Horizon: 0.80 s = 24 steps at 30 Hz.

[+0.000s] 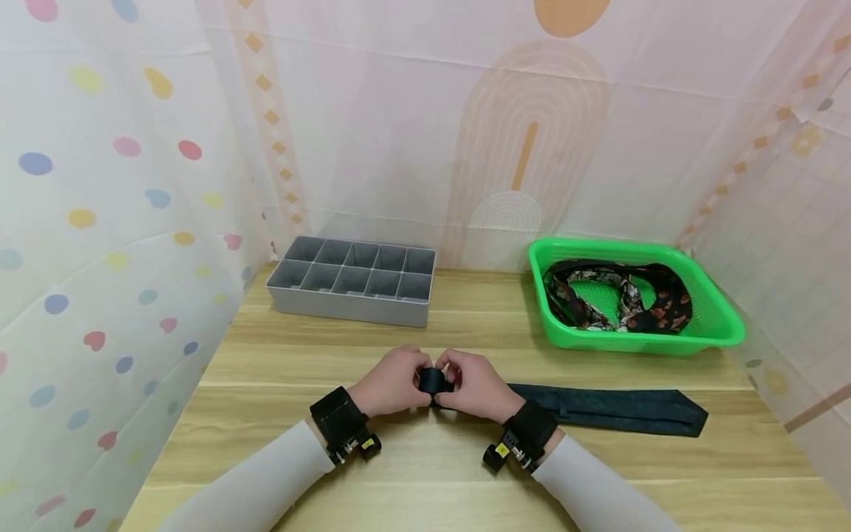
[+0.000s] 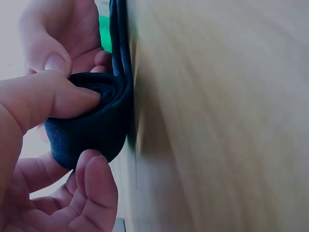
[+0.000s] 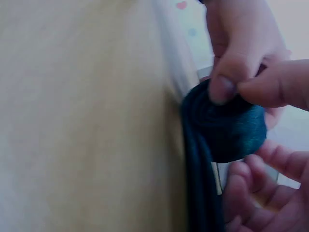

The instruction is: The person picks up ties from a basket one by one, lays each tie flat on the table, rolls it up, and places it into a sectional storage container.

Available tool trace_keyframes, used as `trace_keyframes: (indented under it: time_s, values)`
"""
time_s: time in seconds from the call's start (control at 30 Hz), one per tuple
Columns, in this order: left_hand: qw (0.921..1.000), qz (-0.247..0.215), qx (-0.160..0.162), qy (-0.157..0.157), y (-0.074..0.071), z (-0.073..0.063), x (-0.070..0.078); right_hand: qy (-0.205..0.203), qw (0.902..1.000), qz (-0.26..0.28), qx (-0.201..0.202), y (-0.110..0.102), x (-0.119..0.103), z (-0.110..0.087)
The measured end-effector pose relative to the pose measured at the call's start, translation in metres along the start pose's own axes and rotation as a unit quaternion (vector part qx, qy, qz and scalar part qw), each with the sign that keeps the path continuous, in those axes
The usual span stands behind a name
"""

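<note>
A dark blue-green necktie lies along the wooden table, its wide pointed end flat at the right. Its other end is coiled into a roll that stands on edge at the table surface. My left hand grips this roll from the left, thumb pressed on the coiled side and fingers beneath its outer curve. From the right, my right hand holds the same roll between thumb and curled fingers. Both thumbs meet close together at the coil's top in the right wrist view. The hands partly cover the roll in the head view.
A grey divided box with several compartments stands at the back left. At the back right, a green plastic basket holds dark floral fabric bands. Patterned curtains hang behind and beside the table.
</note>
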<state>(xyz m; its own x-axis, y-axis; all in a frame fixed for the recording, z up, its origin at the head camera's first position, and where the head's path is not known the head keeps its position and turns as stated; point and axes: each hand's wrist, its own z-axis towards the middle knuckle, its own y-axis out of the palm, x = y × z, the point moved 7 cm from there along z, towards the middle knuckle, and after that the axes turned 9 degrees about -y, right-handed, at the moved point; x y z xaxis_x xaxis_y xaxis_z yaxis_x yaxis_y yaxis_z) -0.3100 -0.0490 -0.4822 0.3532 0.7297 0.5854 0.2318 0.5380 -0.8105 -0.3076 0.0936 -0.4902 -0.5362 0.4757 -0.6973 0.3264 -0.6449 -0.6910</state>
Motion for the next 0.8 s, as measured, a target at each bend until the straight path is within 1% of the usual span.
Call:
trace_keyframes:
  time_s: [0.07,0.2,0.33,0.4,0.5,0.6,0.8]
  values:
    - [1.0,0.002,0.003,-0.003,-0.002,0.0,0.0,-0.012,0.9999,-0.007,0.008,-0.001,-0.002,0.001]
    - [0.9998,0.006,0.004,-0.018,-0.004,0.0,-0.001,-0.03,0.9979,-0.05,0.027,-0.006,-0.004,0.001]
    - [0.9993,0.009,0.007,-0.036,-0.006,0.0,-0.004,-0.03,0.9951,-0.086,0.038,-0.013,-0.006,0.001]
    - [0.9992,0.01,0.009,-0.037,-0.007,0.0,-0.004,-0.028,0.9944,-0.095,0.037,-0.014,-0.005,0.001]
    - [0.9993,0.015,0.01,-0.033,-0.007,-0.001,-0.003,-0.024,0.9949,-0.093,0.028,-0.014,-0.005,0.001]
    - [0.9993,0.018,0.01,-0.031,-0.006,-0.002,-0.002,-0.029,0.9958,-0.084,0.022,-0.011,-0.005,0.001]
    - [0.9989,0.033,0.012,-0.031,-0.006,-0.003,-0.001,-0.043,0.9981,-0.035,0.027,-0.007,-0.009,0.001]
